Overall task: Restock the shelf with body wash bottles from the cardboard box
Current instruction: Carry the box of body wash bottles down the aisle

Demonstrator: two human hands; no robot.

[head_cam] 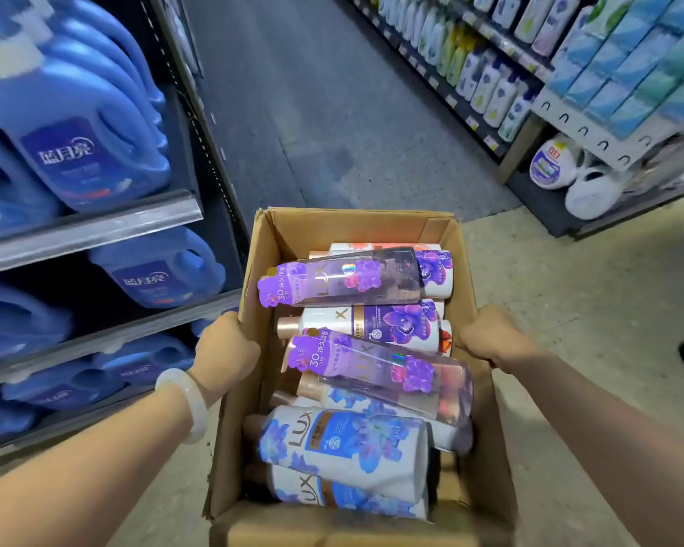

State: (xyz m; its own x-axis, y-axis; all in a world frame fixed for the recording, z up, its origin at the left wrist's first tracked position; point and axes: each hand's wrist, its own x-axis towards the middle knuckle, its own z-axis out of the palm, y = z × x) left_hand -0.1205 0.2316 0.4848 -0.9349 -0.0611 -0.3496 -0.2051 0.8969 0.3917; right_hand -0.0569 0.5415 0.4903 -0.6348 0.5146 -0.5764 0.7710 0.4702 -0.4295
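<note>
Head view: cardboard box (486,448) carried in store aisle, full of body wash bottles (348,448) lying on sides. Left hand (226,353) grips box's left wall; right hand (490,333) grips right wall. Blue detergent jugs (83,124) fill shelf (95,230) at left.

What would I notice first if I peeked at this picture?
Right in the middle, an open cardboard box full of bottles lying on their sides, with two see-through purple bottles on top. The left hand and right hand grip its side walls. On the left, shelves hold big blue jugs.
</note>
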